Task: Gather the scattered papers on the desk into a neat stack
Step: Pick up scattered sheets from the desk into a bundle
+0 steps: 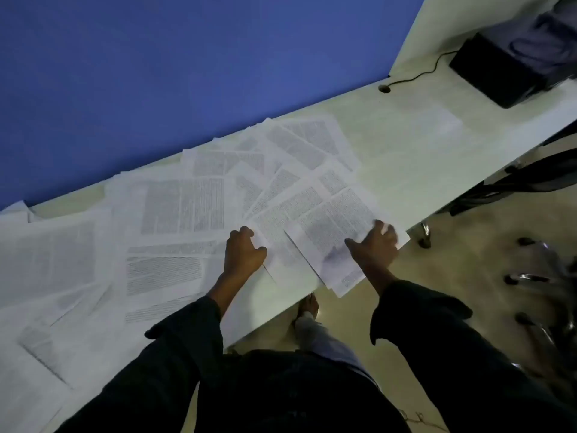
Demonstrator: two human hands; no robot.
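Early in the gathering, we press our right hand (pixel 376 245), fingers spread, on a sheet (pixel 335 232) overhanging the counter (pixel 406 157) edge, our left hand (pixel 243 253) curling onto overlapping papers (pixel 187 207) beside it, likely next sliding both together.

- Papers (pixel 187 207) cover the desk's (pixel 406 151) left and middle, overlapping up to the blue wall (pixel 156 73).
- Bare desk lies right of them.
- Far right, a black box (pixel 505 73) and its cable (pixel 418 75) block the corner.
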